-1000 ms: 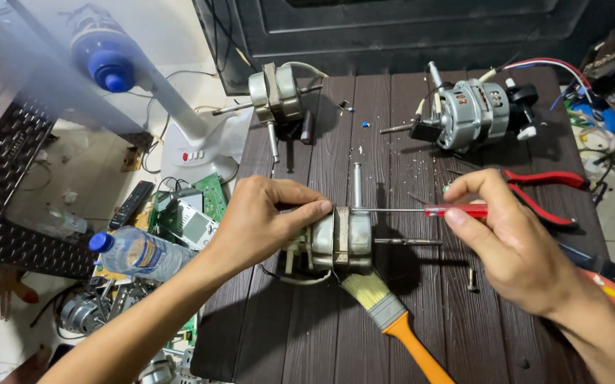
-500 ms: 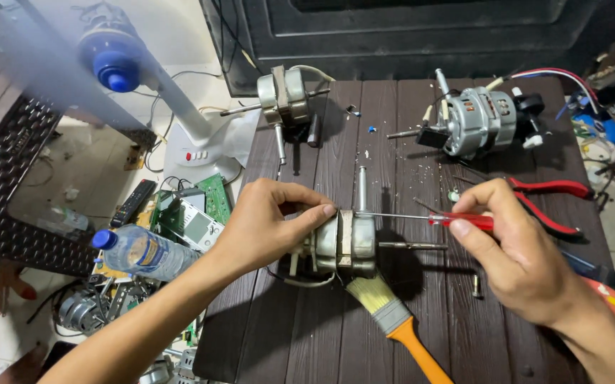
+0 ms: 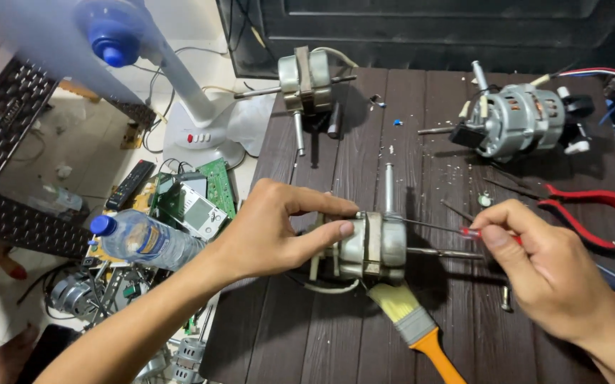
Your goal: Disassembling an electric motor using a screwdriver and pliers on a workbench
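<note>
the left hand lies over the near end of a small silver fan motor in the middle of the dark slatted desk. its fingers are curled about the motor's housing: the index finger reaches along the top edge, the thumb presses the side face, and the rest wrap behind, so the hand is closed on the motor and pins it to the desk. the motor lies on its side, one shaft pointing away from the person and another running out to the right.

the right hand is pinched shut on the red handle of a thin screwdriver. thumb and forefinger meet on the handle, the other fingers folded under. the metal shank runs left from the hand and its tip meets the top of the motor just beside the left index fingertip.

a paintbrush with an orange handle lies just in front of the motor, bristles near its base. red pliers rest beyond the right hand. two more motors sit farther back: one at the desk's far left edge, a larger one with wires at the far right. on the floor to the left stand a white fan with a blue hub, a water bottle and a green circuit board.
</note>
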